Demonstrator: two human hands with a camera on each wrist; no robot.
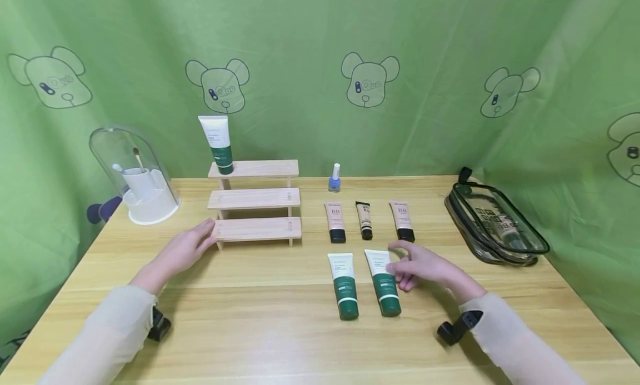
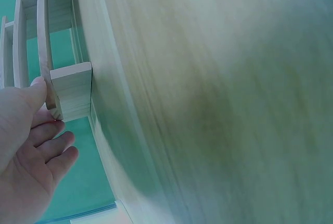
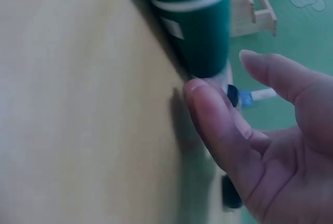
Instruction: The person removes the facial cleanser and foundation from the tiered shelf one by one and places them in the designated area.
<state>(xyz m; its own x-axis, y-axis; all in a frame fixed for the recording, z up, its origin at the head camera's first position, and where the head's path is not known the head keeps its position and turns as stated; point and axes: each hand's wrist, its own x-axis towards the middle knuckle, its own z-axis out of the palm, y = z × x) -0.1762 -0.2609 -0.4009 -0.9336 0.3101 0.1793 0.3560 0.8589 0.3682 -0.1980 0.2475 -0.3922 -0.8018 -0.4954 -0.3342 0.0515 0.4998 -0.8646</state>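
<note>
My left hand (image 1: 187, 249) pinches the left end of the lowest step of a three-step wooden display rack (image 1: 257, 229); in the left wrist view the thumb lies on the board and a finger beneath it. A green-and-white squeeze tube (image 1: 385, 290) lies on the table with my right hand (image 1: 422, 265) at its right side, a fingertip touching its white part. In the right wrist view the fingers are spread apart, not closed round the tube. A matching tube (image 1: 345, 293) lies to its left, and another (image 1: 218, 146) stands on the top step.
Two pink BB cream tubes (image 1: 335, 224) and a small beige tube (image 1: 365, 221) lie behind. A blue nail polish bottle (image 1: 334, 179) stands farther back. At right is a clear zip pouch (image 1: 500, 224); at left, a domed brush holder (image 1: 150, 201). Green curtains (image 1: 300, 85) surround the table.
</note>
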